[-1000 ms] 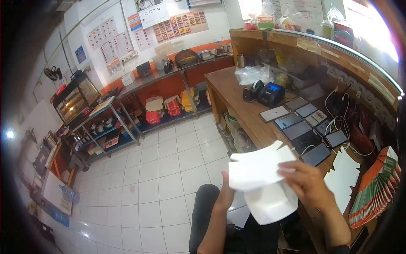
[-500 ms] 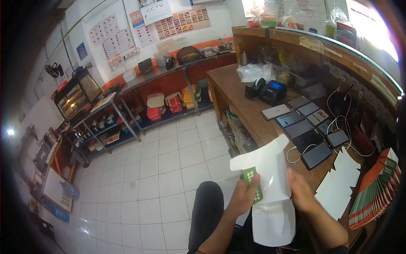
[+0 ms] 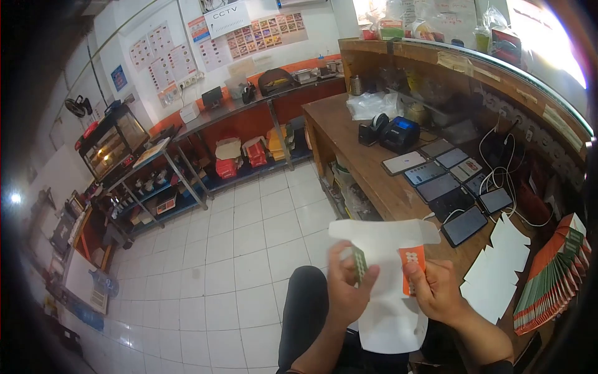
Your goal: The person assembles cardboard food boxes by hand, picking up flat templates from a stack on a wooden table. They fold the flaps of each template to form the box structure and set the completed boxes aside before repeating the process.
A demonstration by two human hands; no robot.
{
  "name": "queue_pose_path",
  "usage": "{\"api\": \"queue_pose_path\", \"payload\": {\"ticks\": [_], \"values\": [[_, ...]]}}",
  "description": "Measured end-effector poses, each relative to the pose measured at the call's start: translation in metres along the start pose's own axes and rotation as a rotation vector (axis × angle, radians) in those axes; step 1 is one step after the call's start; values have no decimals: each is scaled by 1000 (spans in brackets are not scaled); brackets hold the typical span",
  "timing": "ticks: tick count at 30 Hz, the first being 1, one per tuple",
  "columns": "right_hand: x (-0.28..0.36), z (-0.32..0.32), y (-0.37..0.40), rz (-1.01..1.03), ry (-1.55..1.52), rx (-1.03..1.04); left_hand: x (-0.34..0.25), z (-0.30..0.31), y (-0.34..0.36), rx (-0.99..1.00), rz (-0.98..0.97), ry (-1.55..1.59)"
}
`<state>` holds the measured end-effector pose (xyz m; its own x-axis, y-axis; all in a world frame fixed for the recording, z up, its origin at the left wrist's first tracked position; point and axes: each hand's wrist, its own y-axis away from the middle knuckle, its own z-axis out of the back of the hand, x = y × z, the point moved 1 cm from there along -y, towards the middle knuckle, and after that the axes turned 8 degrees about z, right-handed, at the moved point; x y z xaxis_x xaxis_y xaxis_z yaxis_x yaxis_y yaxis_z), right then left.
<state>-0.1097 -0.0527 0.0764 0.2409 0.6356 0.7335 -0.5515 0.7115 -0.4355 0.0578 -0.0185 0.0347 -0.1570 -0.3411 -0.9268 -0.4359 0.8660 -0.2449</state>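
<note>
A white cardboard box blank (image 3: 387,321) is held up over my lap, its plain inner face toward me. My left hand (image 3: 350,290) grips its left edge, where a green patterned flap (image 3: 359,265) is bent up. On the other side, my right hand (image 3: 439,290) pinches an orange patterned flap (image 3: 412,254) with the thumb pressed on it. The blank's wide top flap spreads above both hands, and its rounded lower panel hangs below. Fingers behind the card are partly hidden.
White flat blanks (image 3: 498,268) lie on the wooden counter (image 3: 349,134) to my right, beside a stack of orange and green cartons (image 3: 554,274). Several phones (image 3: 466,225), white cables (image 3: 498,168) and a small printer (image 3: 400,134) are farther back. Tiled floor (image 3: 237,249) lies left.
My right hand has come onto the blank's right side, folding in a flap whose orange face now shows. The left flap is bent more upright, and the blank sits slightly lower and straighter.
</note>
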Motion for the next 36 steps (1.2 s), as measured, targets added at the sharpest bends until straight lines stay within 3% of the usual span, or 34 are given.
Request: {"api": "queue_pose_path", "payload": {"ticks": [1, 3, 7, 9, 10, 12, 13, 17, 24, 26, 29, 32, 33, 36], "values": [[-6, -1, -1, -1, 0, 1, 3, 2, 0, 0, 1, 0], [-15, 1, -8, 256, 372, -164, 15, 8, -5, -86, -73, 4], [-14, 7, -13, 143, 534, -348, 23, 13, -10, -103, -83, -128], [-18, 12, -10, -70, 200, -243, 15, 6, -10, -58, -206, -154], [-16, 11, -11, -71, 199, -243, 11, 9, -13, 65, -372, -287], [-13, 6, -15, -247, -764, -333, 7, 7, -12, 371, -438, -458], [-24, 12, -13, -252, -736, -264, 2, 2, -13, 438, -446, -540], [-21, 25, -16, -252, -676, -160, 12, 9, -16, 397, -452, -676], [-24, 22, -13, -230, -589, -43, 2, 11, -11, 251, -551, -574], [-10, 13, -13, -141, -534, -188, 7, 11, -6, 160, -499, -407], [-9, 6, -7, -25, -362, -243, 15, 12, -2, 81, -472, -254], [0, 0, -2, -86, -264, -243, 21, 7, 0, 44, -454, -201], [-6, -6, -3, 61, -254, -297, 20, 6, 0, 45, -457, -200], [-8, -7, -3, 137, -148, -315, 16, 1, 2, 45, -417, -165]]}}
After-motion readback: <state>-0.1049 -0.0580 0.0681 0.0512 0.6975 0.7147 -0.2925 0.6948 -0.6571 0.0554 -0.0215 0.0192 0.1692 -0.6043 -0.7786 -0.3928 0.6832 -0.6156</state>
